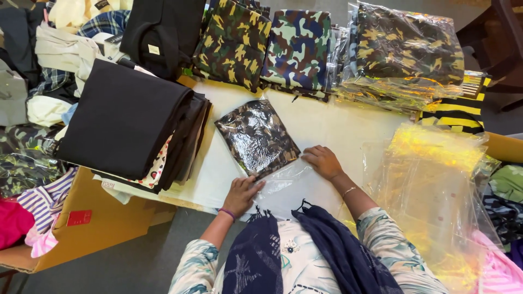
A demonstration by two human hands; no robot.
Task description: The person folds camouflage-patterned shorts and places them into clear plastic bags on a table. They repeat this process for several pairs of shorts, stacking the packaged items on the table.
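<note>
- A folded camouflage garment point(257, 137) in dark brown, black and pale patches lies in a clear plastic bag in the middle of the white table point(338, 128), turned at a slant; the bag's open flap point(286, 182) spreads out flat towards the near edge.
- The left hand point(241, 195) rests flat with fingers spread on the bag's near corner, gripping nothing.
- The right hand point(322, 161) presses flat on the flap just right of the garment, fingers together and clamped on nothing.
- On the left, a stack of dark folded clothes point(128, 117) lies just beside the bag.
- At the far side lie green and blue camouflage pieces point(267, 46) and a shiny pile of bagged ones point(406, 51), well apart from the hands.
- A heap of empty clear bags point(436, 185) glints yellow on the right.
- A small red square label point(79, 218) sits on the brown cardboard point(109, 223) at near left; a pale tag point(154, 49) shows on a black garment point(163, 32) at far left.
</note>
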